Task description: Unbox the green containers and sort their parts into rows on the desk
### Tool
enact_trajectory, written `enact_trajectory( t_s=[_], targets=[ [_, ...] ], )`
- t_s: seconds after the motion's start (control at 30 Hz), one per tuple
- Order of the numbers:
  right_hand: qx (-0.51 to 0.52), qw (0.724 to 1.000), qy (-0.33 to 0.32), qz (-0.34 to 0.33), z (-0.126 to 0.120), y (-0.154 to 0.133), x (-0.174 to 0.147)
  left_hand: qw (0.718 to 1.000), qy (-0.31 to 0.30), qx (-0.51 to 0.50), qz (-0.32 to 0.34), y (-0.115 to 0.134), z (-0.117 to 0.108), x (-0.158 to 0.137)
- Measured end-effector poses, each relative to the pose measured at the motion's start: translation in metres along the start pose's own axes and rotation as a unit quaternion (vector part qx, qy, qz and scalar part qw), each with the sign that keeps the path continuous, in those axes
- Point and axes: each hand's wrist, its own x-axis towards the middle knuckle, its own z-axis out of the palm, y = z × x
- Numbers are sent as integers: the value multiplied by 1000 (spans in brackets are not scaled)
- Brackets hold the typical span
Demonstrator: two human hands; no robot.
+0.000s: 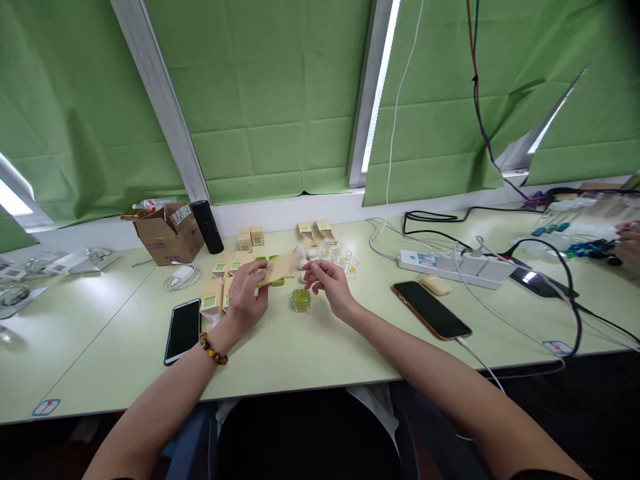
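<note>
My left hand point(243, 293) grips a flat-looking tan cardboard box point(279, 269), slightly blurred, above the table. To its right my right hand point(327, 285) hangs in the air with its fingers loosely bent and apart; nothing shows between them. Just below and between both hands, a small clear glass jar with a green lid point(301, 300) stands on the table. Several small tan boxes with green labels point(212, 297) stand beside and behind my left hand. More green lids point(278, 282) lie partly hidden under the held box. Small clear glass cups point(345, 255) are grouped beyond my right hand.
A black-screened phone point(183, 331) lies at left, another phone point(431, 309) at right on a cable. A white power strip point(455, 265) with cords lies behind it. An open brown carton point(169, 235) and a black cylinder point(207, 227) stand at back left. Another person's hand point(629, 243) shows far right.
</note>
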Motion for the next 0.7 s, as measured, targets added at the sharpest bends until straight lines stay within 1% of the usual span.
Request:
enact_trajectory(
  t_s=[0.03,0.07,0.1,0.13,0.23,0.4,0.47,0.5,0.6,0.7],
  targets=[
    [-5,1000,8,-1,1,1,0,995,6,51,83,-3,-6,3],
    [-11,1000,12,-2,1,2,1,986,14,91,142,-5,-11,6],
    [-17,1000,14,-2,2,3,1,975,13,121,184,-6,-14,8],
    [-26,1000,13,-2,2,3,1,967,11,142,211,-6,-17,9],
    [-48,999,3,-16,4,1,-1,956,-15,154,250,-3,-19,8],
    [-47,996,-24,-74,6,-3,-3,946,-63,149,282,8,-11,6],
    [-54,995,-20,-83,6,-1,-1,949,-78,150,267,9,-6,6],
    [-58,995,-18,-85,6,1,0,953,-89,148,248,9,-3,6],
    [-53,994,-31,-85,5,7,2,974,-113,128,151,7,4,5],
    [-62,992,-56,-96,5,7,-2,990,-110,83,34,3,5,6]
  ],
)
